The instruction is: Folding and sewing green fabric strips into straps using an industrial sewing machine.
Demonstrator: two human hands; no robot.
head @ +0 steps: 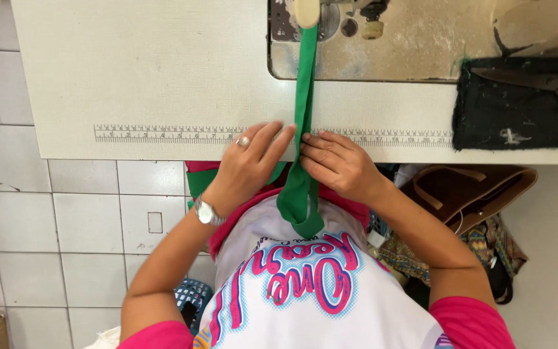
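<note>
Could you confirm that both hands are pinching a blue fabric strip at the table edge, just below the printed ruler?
Not quite: the fabric strip is green, not blue. The head view shows the left hand and right hand pinching it at the table edge, by the printed ruler.

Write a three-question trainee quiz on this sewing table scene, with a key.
1. True or false: the green fabric strip runs from the sewing machine to the table edge.
2. What lies on the dark cloth pad? A) scissors B) a thread spool C) a pencil
3. Which hand wears a ring and a wristwatch?

Key: 1. True. 2. A, the scissors. 3. The left hand; the right hand pinches the strip beside it.
</note>
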